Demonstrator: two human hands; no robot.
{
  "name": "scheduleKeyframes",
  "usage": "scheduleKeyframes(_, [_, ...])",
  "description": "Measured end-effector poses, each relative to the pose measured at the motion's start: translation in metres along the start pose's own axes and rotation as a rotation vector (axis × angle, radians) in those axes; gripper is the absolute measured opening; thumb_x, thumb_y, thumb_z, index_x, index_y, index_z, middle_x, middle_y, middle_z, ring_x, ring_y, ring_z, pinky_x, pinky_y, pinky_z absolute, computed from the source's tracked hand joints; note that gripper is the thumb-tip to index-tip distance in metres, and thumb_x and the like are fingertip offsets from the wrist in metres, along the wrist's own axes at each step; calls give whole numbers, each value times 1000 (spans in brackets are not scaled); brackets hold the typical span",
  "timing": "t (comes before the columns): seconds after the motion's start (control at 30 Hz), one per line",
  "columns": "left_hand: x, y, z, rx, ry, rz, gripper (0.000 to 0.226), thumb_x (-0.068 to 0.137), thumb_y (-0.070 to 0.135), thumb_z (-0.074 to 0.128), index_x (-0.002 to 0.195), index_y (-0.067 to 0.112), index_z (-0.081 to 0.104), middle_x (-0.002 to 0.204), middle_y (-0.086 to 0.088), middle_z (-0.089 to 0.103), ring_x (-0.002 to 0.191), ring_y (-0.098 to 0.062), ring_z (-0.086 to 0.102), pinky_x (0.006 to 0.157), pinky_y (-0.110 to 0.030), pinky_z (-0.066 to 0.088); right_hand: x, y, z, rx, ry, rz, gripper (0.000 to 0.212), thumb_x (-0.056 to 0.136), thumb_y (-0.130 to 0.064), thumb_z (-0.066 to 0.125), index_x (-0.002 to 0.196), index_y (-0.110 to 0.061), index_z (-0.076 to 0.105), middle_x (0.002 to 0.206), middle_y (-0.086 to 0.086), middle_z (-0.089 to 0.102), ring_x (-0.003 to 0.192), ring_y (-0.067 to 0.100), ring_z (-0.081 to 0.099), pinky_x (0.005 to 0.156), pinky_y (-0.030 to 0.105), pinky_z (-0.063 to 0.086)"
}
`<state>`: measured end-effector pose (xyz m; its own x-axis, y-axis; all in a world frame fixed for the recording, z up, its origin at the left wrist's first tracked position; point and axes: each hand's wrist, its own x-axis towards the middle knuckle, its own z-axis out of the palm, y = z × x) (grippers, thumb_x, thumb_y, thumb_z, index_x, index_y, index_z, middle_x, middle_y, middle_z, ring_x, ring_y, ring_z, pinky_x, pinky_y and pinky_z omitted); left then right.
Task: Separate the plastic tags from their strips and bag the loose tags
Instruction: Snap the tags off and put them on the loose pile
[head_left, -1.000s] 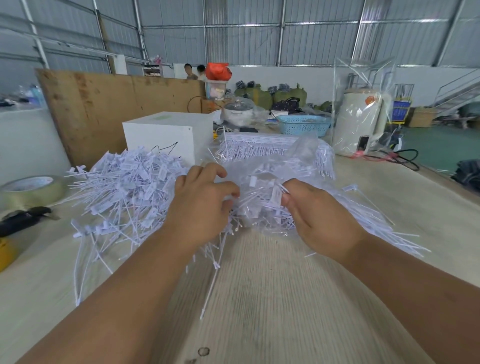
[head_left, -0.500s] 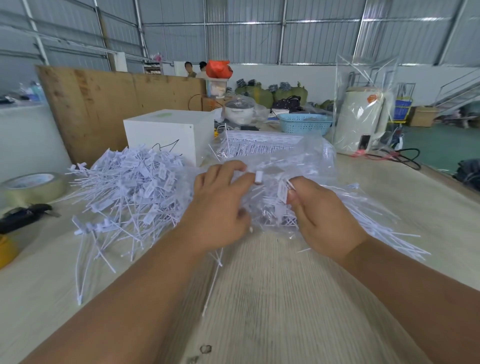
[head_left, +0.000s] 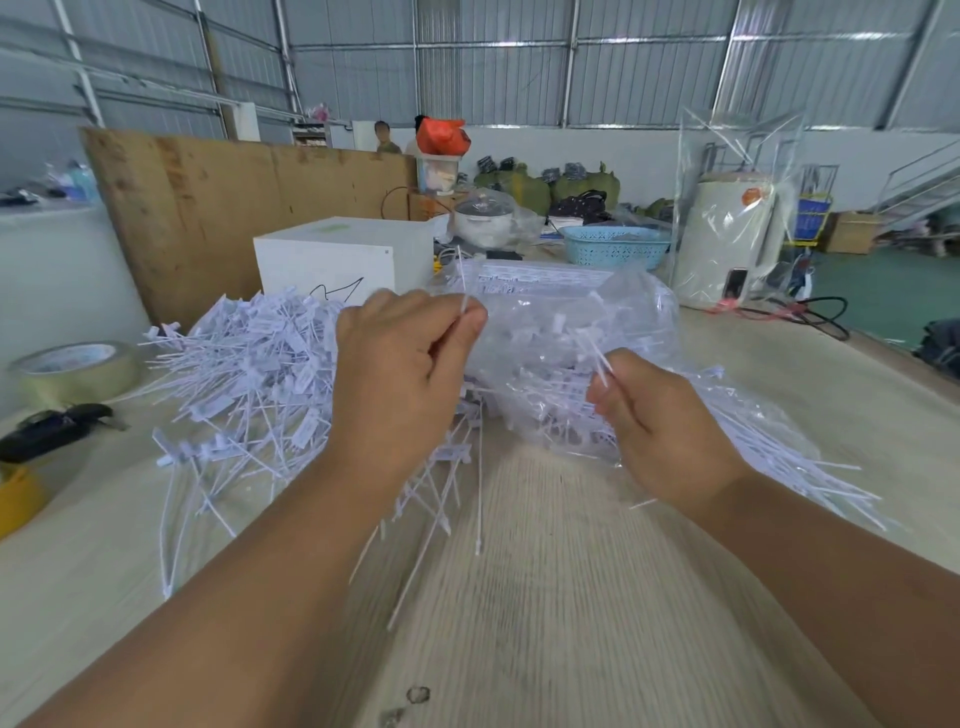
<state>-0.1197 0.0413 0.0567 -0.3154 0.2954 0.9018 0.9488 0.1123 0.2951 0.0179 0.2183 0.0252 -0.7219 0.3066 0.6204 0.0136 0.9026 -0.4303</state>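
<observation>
Two hands, each pinching a thin white piece, just in front of the clear bag.

The left hand (head_left: 400, 374) pinches a slim white strip (head_left: 462, 291) between curled fingers, and the right hand (head_left: 660, 421) pinches another tag stem (head_left: 597, 358) the same way; whether the two pieces are joined cannot be told. The clear plastic bag (head_left: 582, 332), part filled with tags, lies at 12 o'clock on the surface (head_left: 545, 597), with the loose tag pile (head_left: 249, 374) at 10 o'clock. The likely risks: a pulled tag could flick off into that pile or over the far edge, and the limp bag mouth could fold shut so dropped tags land outside it.
</observation>
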Motion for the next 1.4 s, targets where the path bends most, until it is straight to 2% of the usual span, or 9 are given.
scheduleKeyframes(0.17, [-8,32,0,-48,-95,226,25,95,19,50,92,8,72,64,7,58,62,-15,56,64,-26,45,5,-13,10,30,-40,-84,26,98,-8,43,73,-9,51,77,-1,46,74,13,47,69,21,33])
scheduleKeyframes(0.3, [-12,40,6,-48,-198,380,20,90,12,53,84,7,72,64,-2,58,59,-21,51,66,-26,42,16,-21,10,416,-123,197,23,95,-5,52,75,7,53,74,15,50,71,25,49,69,41,39])
scheduleKeyframes(0.53, [-22,36,18,-59,-506,278,14,84,14,59,84,14,74,70,3,63,66,-19,58,63,-35,50,28,-28,-1,488,-332,380,53,93,-4,45,46,-27,52,54,-10,48,55,8,44,64,33,37])
scheduleKeyframes(0.67, [-25,33,23,-144,-569,180,21,83,13,56,92,19,74,77,5,65,68,-12,58,65,-33,51,24,-35,-4,717,-461,437,50,97,-32,45,51,-24,63,56,-3,59,56,8,56,69,26,39])
scheduleKeyframes(0.83, [-24,30,21,-268,-588,124,26,83,10,55,98,26,70,68,7,63,49,-5,49,53,-24,43,29,-30,-5,608,-341,424,33,88,-27,68,63,-10,53,63,11,51,67,23,46,71,38,35])
scheduleKeyframes(0.97, [-12,12,15,-99,-274,-61,26,81,22,54,104,34,56,67,13,60,50,-1,48,53,-24,44,26,-23,-7,464,-299,415,24,93,-28,59,75,-12,61,57,-4,52,57,14,46,60,28,37])
scheduleKeyframes(1.1, [-8,-4,14,362,-553,-210,38,87,31,57,124,30,50,80,1,65,79,-25,63,64,-35,53,20,-23,5,396,-308,315,35,97,-29,55,92,6,55,77,11,52,69,20,50,68,34,41])
scheduleKeyframes(1.23, [-8,-7,7,436,-725,-286,13,85,27,56,94,25,65,96,2,66,92,-25,62,73,-35,53,20,-26,5,60,-253,82,32,101,-25,48,69,-27,43,68,-5,48,58,10,50,58,25,40])
scheduleKeyframes(1.4, [1,-6,-11,332,-930,-285,27,76,49,72,74,23,63,71,9,57,64,-8,54,56,-25,40,25,-13,0,-278,-224,-49,25,100,-19,47,77,-28,46,78,-5,50,73,19,53,65,32,43])
